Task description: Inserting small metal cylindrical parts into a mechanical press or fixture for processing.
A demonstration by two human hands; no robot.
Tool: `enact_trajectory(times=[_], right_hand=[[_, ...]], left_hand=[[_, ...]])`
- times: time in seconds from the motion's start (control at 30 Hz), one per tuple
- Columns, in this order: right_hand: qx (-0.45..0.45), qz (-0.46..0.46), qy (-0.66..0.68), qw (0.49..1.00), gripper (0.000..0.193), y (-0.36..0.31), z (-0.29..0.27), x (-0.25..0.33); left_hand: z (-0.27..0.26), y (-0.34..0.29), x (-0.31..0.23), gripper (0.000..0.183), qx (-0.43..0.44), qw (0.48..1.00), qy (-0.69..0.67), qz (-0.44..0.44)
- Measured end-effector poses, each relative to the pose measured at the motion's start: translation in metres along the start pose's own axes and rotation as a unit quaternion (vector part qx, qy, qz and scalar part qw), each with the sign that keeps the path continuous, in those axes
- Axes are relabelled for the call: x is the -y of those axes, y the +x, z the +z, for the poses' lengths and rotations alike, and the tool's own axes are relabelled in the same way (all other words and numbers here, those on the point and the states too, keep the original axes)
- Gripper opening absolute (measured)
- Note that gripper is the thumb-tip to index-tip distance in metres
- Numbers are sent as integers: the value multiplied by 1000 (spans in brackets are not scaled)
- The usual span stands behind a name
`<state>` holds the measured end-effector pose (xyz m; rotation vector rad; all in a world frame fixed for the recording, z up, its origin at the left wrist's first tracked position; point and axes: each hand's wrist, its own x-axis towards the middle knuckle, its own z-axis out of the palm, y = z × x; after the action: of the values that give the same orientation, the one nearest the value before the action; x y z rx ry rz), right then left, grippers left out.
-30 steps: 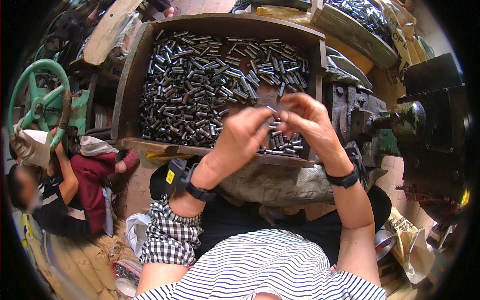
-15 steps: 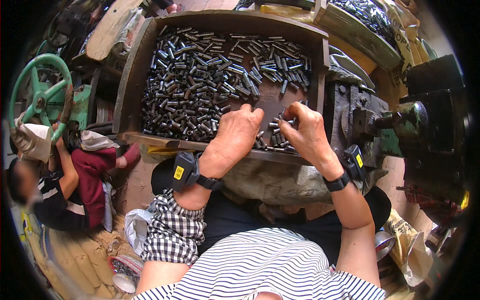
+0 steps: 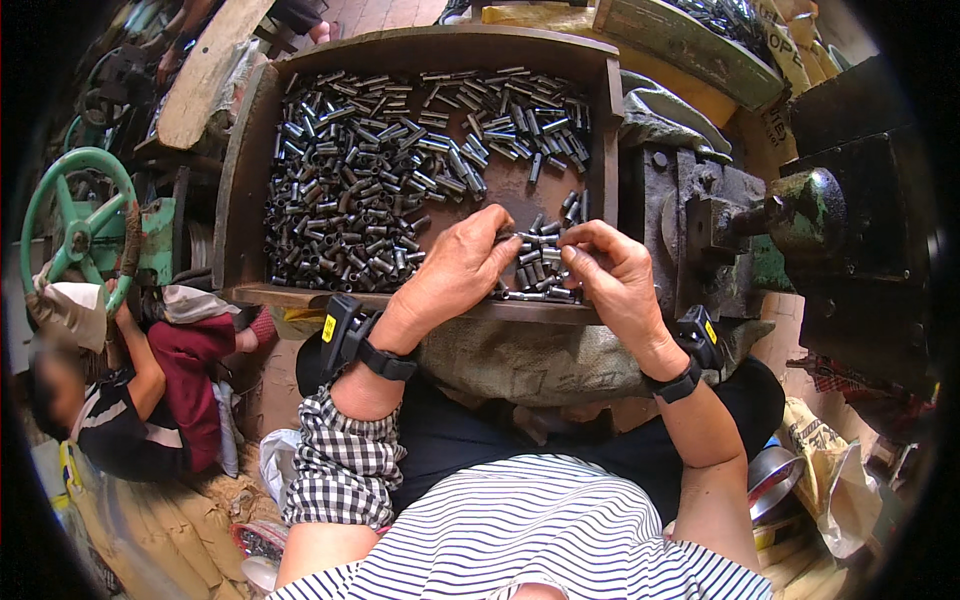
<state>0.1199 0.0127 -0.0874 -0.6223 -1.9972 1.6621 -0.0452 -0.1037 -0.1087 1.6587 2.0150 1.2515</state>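
Observation:
A shallow wooden tray (image 3: 450, 38) in front of me holds many short dark metal tubes (image 3: 345, 190), heaped thickest at its left. Over its near part, my left hand (image 3: 462, 258) is closed, thumb and curled fingers drawn together. What lies in its fingertips is hidden. Facing it from the right, my right hand (image 3: 615, 275) is closed, thumb and forefinger pinching a metal tube (image 3: 564, 250). Between the two hands lies a small group of loose tubes (image 3: 540, 272), some side by side, close to the tray's near wall.
A dark, greasy machine (image 3: 700, 215) stands against the tray's right side. Sacking (image 3: 540, 360) hangs below the near wall. At left, a person (image 3: 150, 390) sits by a green handwheel (image 3: 80, 235). Another wooden tray (image 3: 690, 50) of metal parts stands at the far right.
The view has shifted, so the tray sits further left. My right hand has drawn back from over the small tube group, baring more of it, and its fingertips now pinch at the group's right side.

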Motion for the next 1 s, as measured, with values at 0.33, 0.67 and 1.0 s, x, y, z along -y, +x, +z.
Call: enact_trajectory(times=[0.33, 0.67, 1.0], right_hand=[[12, 49, 156, 986, 9, 9, -5, -1], [15, 98, 245, 964, 10, 9, -8, -2], [14, 109, 268, 957, 10, 10, -11, -4]], left_hand=[[1, 0, -13, 19, 64, 875, -437, -200], [3, 0, -12, 23, 43, 862, -463, -202], [4, 2, -11, 20, 61, 842, -491, -216]])
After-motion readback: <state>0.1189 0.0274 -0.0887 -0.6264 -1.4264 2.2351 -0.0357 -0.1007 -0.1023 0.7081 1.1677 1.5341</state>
